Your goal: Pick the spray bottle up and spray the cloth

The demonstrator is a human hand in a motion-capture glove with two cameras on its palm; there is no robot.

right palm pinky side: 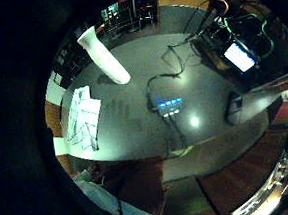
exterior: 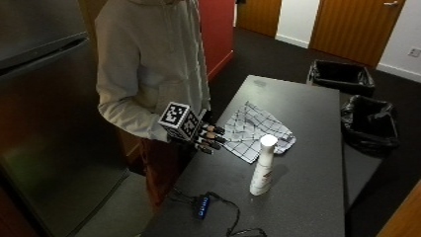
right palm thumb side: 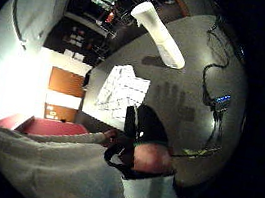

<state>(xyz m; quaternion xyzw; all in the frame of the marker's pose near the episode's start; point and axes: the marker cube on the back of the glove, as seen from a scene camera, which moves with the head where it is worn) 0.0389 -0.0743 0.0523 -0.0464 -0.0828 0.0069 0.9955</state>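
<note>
White spray bottle (exterior: 262, 166), nozzle unclear.

Person: pale grey hooded sweatshirt of soft fabric (exterior: 148, 59), long sleeves reaching the wrists, loose fit. Dark reddish-brown trousers (exterior: 161, 173), colour uncertain in the dim light. Right hand (exterior: 205, 137): black glove with black straps, fingertips left bare. In the thumb-side palm view, black strap loops (right palm thumb side: 140, 130) cross the palm.

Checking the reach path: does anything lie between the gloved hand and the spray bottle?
No. In the outside view, only bare table separates the right hand from the spray bottle; the cloth lies farther back.
</note>
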